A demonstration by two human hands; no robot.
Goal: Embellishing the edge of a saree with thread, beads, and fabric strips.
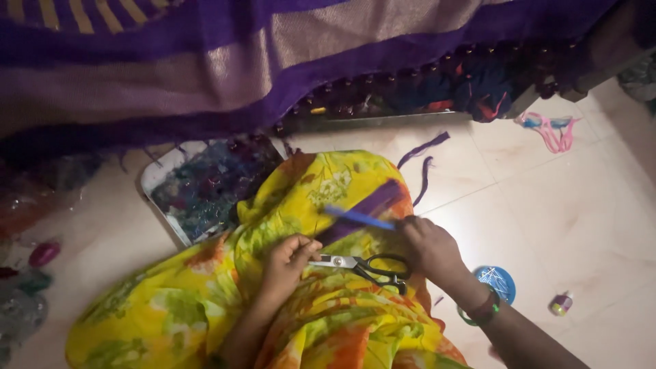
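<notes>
A: Status?

B: I see 2 hands over the yellow floral cloth (294, 205) on the lap. Left hand (290, 260) is curled shut, pinching purple threads (362, 208) just above the black-handled scissors (365, 265). Right hand (430, 246) is closed on a blue stick-like tool (359, 217), right of the scissors.

A: Scissors in use?

B: No, lying on the cloth between both hands, blades shut.

A: Progress?

B: My read: mid-way. Purple bundle is gathered, untrimmed. 2 loose purple strands (424, 160) lie on the floor beyond the scissors; purple saree (205, 68) hangs above.
</notes>
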